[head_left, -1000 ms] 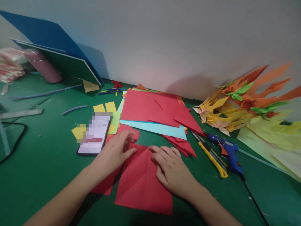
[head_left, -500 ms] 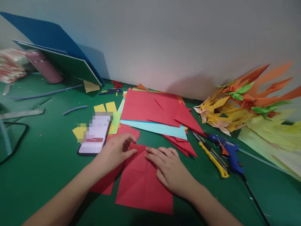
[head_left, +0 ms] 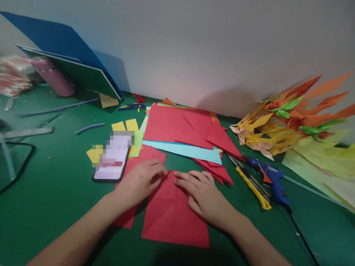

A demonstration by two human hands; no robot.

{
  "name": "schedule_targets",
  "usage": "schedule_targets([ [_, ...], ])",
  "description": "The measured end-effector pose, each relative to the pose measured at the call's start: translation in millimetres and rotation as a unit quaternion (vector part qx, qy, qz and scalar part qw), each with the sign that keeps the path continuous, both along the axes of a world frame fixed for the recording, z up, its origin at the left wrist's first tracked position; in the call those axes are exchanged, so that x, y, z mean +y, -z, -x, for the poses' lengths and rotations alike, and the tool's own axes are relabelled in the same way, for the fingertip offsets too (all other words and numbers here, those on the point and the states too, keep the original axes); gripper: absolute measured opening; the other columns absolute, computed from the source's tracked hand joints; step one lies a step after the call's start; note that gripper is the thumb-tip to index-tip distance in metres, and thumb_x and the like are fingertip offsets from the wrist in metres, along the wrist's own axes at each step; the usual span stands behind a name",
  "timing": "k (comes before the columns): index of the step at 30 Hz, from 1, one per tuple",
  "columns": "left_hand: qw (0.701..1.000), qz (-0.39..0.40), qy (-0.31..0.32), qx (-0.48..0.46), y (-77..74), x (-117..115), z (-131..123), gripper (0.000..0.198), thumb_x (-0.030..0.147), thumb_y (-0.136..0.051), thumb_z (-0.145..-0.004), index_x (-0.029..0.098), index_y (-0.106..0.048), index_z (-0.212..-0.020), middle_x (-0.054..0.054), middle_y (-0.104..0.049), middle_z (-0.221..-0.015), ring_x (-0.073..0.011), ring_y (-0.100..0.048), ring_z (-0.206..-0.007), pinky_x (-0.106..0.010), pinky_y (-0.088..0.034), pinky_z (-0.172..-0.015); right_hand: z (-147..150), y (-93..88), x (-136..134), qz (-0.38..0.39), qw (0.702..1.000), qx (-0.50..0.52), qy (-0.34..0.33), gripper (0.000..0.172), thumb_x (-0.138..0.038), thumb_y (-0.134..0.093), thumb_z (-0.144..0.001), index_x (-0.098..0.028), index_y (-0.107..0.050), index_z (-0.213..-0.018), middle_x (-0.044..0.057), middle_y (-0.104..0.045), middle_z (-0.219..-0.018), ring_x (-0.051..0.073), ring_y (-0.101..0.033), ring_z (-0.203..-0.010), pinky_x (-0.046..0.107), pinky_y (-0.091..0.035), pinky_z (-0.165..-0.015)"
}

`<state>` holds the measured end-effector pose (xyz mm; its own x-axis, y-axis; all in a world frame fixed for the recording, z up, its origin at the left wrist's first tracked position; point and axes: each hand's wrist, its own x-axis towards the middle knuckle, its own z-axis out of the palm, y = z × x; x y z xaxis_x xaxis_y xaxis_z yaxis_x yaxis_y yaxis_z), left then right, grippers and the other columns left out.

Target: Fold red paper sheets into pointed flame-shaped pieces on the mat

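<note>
A creased red sheet (head_left: 173, 218) lies on the green table in front of me, its far edge under my fingers. My left hand (head_left: 141, 181) pinches the far left corner, fingers curled together. On the far right part of the same sheet rests my right hand (head_left: 201, 188), fingers spread and lying flat. Another red paper (head_left: 127, 218) lies partly beneath my left wrist. Beyond the hands are a stack of red sheets (head_left: 172, 123) and a light blue sheet (head_left: 191, 152).
A phone (head_left: 113, 166) lies left of my left hand, on yellow papers. To the right are a yellow cutter (head_left: 253, 188), a blue glue gun (head_left: 273, 181) and paper flowers (head_left: 294, 118). A pink bottle (head_left: 54, 77) leans near dark boards (head_left: 80, 77).
My left hand has moved right along the far edge, its fingers now closer to my right hand. The red sheet has shifted slightly right.
</note>
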<state>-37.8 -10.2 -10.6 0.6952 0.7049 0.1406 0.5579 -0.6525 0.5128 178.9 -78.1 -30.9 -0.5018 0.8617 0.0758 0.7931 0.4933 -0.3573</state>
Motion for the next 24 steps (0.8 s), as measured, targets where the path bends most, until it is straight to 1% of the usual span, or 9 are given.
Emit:
schedule_targets([
  [3,0.997,-0.033,0.048,0.04,2.3,1.4,2.3,0.019,0.006,-0.047,-0.086,0.015,-0.063,-0.085,-0.004,-0.062,-0.082,-0.0155,-0.059,-0.073,-0.025,-0.047,-0.066,1.0,-0.9,-0.7,0.01,1.0,-0.004,0.002,0.055,-0.002,-0.043,-0.074,-0.022,-0.057,-0.123,0.003,-0.051,-0.141,0.024,-0.048,-0.112,0.041,-0.033,-0.094],
  [7,0.994,-0.05,0.07,0.062,3.7,3.2,5.3,0.021,0.008,-0.045,-0.089,0.014,-0.065,-0.083,-0.005,-0.06,-0.082,-0.0159,-0.058,-0.072,-0.025,-0.044,-0.063,1.2,-1.6,-0.7,0.014,1.0,-0.004,0.005,0.055,-0.002,-0.043,-0.074,-0.022,-0.058,-0.122,0.002,-0.048,-0.143,0.024,-0.048,-0.112,0.041,-0.034,-0.093],
  [11,0.994,-0.034,0.088,0.053,4.3,4.4,6.5,0.023,0.007,-0.044,-0.09,0.014,-0.064,-0.083,-0.006,-0.059,-0.087,-0.0155,-0.058,-0.075,-0.025,-0.045,-0.065,0.3,-1.1,-0.7,0.007,1.0,-0.01,0.0,0.055,-0.001,-0.041,-0.074,-0.023,-0.058,-0.122,0.0,-0.043,-0.147,0.024,-0.048,-0.111,0.041,-0.034,-0.092],
  [16,0.993,-0.01,0.108,0.044,1.4,4.9,6.7,0.023,0.005,-0.042,-0.09,0.014,-0.063,-0.086,-0.006,-0.061,-0.092,-0.0158,-0.06,-0.08,-0.026,-0.047,-0.071,-0.5,0.9,-0.7,0.001,1.0,-0.007,-0.002,0.057,-0.001,-0.039,-0.074,-0.023,-0.056,-0.124,-0.002,-0.044,-0.146,0.024,-0.047,-0.111,0.042,-0.033,-0.093],
  [21,0.991,-0.007,0.123,0.058,-2.9,4.0,7.3,0.024,0.003,-0.041,-0.089,0.014,-0.062,-0.092,-0.008,-0.062,-0.095,-0.018,-0.06,-0.084,-0.028,-0.049,-0.074,-0.5,1.4,-0.9,0.006,1.0,0.002,0.0,0.056,-0.001,-0.039,-0.075,-0.023,-0.056,-0.124,-0.002,-0.045,-0.145,0.024,-0.047,-0.112,0.043,-0.033,-0.093],
  [24,0.99,0.002,0.127,0.058,-3.2,5.0,8.5,0.025,0.002,-0.04,-0.088,0.014,-0.061,-0.094,-0.007,-0.063,-0.094,-0.0179,-0.06,-0.084,-0.028,-0.048,-0.074,0.2,0.5,-1.1,0.005,1.0,0.001,0.003,0.056,-0.001,-0.038,-0.075,-0.023,-0.057,-0.123,-0.001,-0.046,-0.144,0.024,-0.048,-0.111,0.043,-0.034,-0.092],
])
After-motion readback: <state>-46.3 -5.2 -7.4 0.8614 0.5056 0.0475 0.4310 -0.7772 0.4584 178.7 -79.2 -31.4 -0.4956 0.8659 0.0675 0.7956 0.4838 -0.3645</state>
